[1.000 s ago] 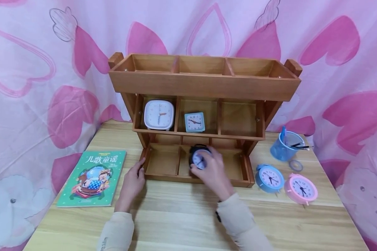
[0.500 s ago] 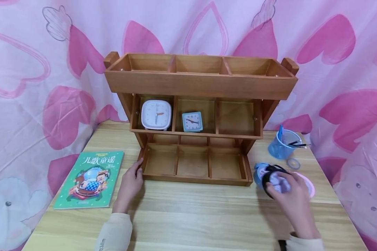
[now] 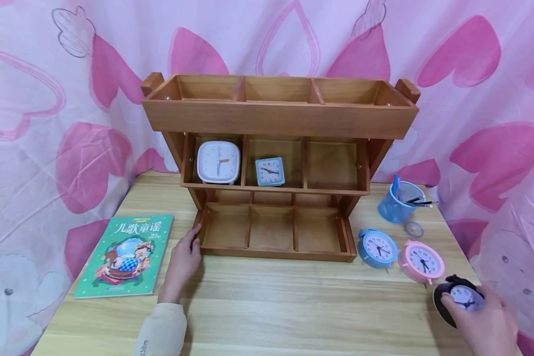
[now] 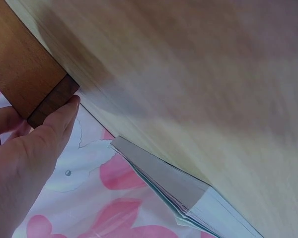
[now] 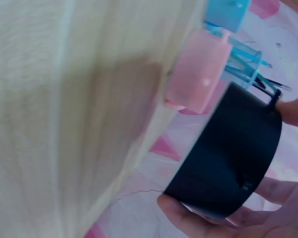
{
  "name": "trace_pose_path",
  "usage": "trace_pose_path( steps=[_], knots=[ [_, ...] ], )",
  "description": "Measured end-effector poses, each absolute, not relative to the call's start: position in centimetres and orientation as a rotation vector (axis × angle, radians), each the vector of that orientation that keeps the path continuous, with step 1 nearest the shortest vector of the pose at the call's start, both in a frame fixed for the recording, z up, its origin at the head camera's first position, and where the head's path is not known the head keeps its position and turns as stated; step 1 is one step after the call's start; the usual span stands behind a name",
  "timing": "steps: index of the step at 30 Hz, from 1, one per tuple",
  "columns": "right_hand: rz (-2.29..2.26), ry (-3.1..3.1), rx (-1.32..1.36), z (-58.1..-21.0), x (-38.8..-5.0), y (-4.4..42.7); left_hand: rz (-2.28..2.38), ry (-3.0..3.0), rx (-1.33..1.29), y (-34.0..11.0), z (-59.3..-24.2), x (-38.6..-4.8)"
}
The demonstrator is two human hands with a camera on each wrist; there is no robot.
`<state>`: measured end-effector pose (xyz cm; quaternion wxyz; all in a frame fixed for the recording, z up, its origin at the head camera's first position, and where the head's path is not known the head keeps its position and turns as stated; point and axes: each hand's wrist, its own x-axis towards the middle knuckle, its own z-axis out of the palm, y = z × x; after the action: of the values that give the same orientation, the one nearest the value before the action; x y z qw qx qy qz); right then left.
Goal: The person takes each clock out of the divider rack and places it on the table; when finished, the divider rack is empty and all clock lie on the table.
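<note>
In the head view, at four o'clock, the right hand [image 3: 487, 316] grips a black clock [image 3: 465, 299], its thumb across the front beside the dial. From the pink clock [image 3: 422, 262], the black one sits between four and five o'clock and the blue clock [image 3: 377, 248] between nine and ten, all well apart from the wooden rack [image 3: 280, 118]. A blue pen holder [image 3: 395, 207] stands toward eleven o'clock of the pink clock. The left hand [image 3: 182, 264] is between seven and eight o'clock, at the rack's near corner; a green book [image 3: 124, 257] lies at eight. In the rack's middle tier, a white clock [image 3: 219, 162] occupies the left compartment and a small teal-edged clock [image 3: 270, 172] the centre one.

In the left wrist view, at nine o'clock, the left hand holds the rack's corner between thumb and fingers.

In the right wrist view, the black clock's casing tilts at four o'clock, fingers around it; whether it touches the tabletop [image 5: 25, 124] I cannot tell. The pink clock is near its eleven o'clock.
</note>
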<state>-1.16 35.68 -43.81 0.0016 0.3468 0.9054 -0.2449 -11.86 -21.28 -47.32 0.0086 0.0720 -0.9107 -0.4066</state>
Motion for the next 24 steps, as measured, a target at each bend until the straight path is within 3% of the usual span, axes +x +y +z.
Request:
trace_pose_path(
  steps=[15,20,24],
  knots=[
    [-0.682,2.728,0.982,-46.3,-1.8,36.1,-1.26,-2.841,0.224,-20.9,-47.4,-12.1],
    [-0.663,2.868,0.898,-45.4,-2.2,35.4,-1.261,-2.841,0.222,-21.0,-47.3,-12.0],
    [-0.767,3.108,0.727,-43.0,-3.0,32.3,-1.26,-2.849,0.226,-21.1,-47.3,-12.0]
  ],
)
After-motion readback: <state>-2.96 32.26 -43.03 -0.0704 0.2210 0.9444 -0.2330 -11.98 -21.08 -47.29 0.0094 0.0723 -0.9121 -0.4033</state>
